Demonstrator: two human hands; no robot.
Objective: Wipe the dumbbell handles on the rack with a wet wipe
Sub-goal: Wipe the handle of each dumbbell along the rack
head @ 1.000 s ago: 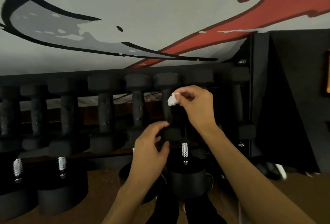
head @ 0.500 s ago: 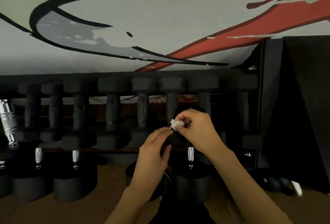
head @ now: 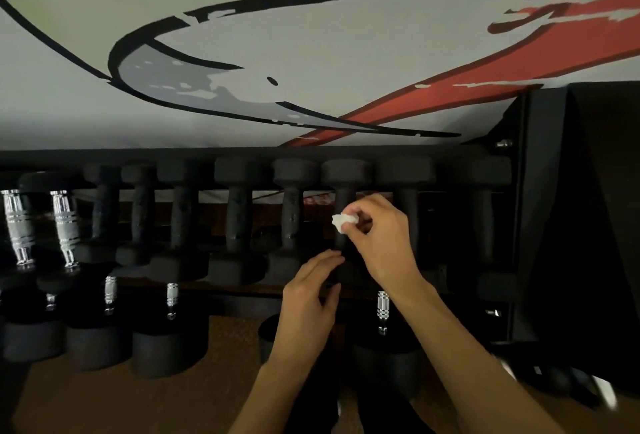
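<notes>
R fingertips (head: 353,226) are pinching a small white wet wipe (head: 341,222), pressing it on a black dumbbell handle (head: 344,201) on the rack (head: 242,153). L hand (head: 311,298) is curling loosely by the lower head; can't tell if gripping. Wipe looks soft, light; dumbbell probably heavy, stiff.

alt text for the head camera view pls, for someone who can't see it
A person's right hand presses a small crumpled white wet wipe against the handle of a matte black dumbbell lying in a dark rack. The left hand rests at that dumbbell's near end. Below a red, grey and black wall mural, more dumbbells fill the row.
</notes>
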